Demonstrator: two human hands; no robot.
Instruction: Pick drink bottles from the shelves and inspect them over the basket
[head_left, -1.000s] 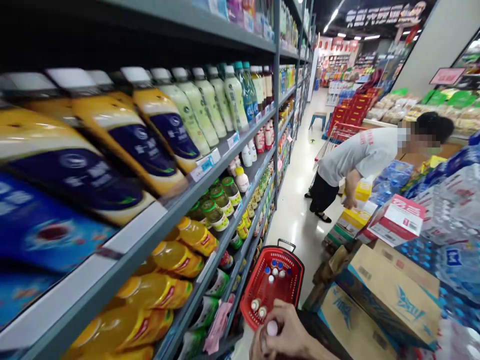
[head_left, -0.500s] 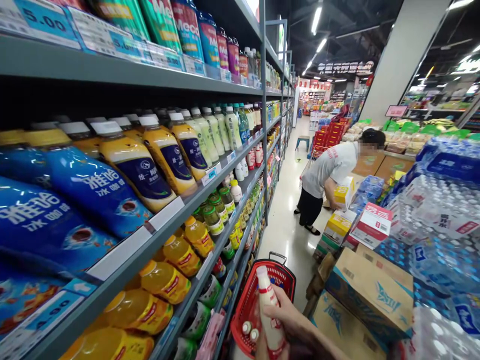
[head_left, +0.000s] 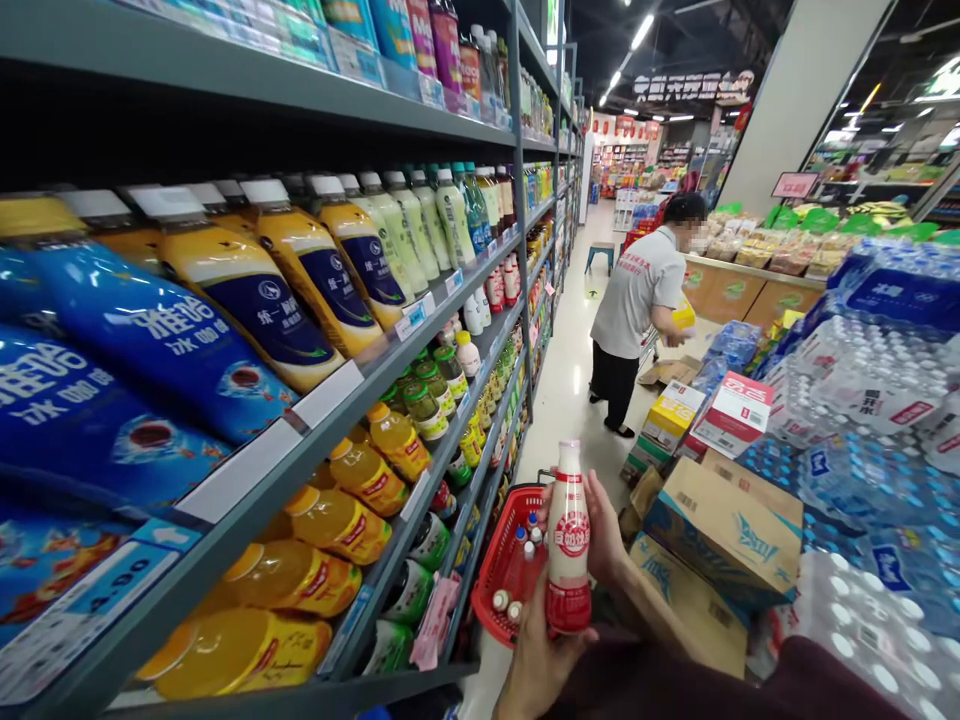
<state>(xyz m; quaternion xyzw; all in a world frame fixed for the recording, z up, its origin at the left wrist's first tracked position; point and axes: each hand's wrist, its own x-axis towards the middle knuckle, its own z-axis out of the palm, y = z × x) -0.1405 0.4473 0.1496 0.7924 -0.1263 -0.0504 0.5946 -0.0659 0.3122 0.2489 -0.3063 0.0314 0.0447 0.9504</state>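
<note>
A white milk drink bottle [head_left: 570, 535] with red print and a red lower band stands nearly upright in front of me, its label facing my view. My left hand [head_left: 536, 635] is closed around its lower part from the left and below. On the right side, my right hand [head_left: 606, 535] grips the bottle's upper body, with some fingers hidden behind it. Behind the bottle is a red shopping basket [head_left: 487, 535], holding several bottles with white and blue caps.
Shelves [head_left: 420, 345] of bottled drinks run along the left. On the right stand cardboard boxes [head_left: 731, 520] and wrapped water packs [head_left: 870, 390]. Another person [head_left: 637, 295] stands farther down the aisle, holding a yellow box [head_left: 684, 313]. A blue stool [head_left: 600, 252] is beyond.
The milk drink bottle has turned upright, its label now toward me, and shifted slightly right. More of the basket's bottles show. The other person has straightened up, lifting a yellow box.
</note>
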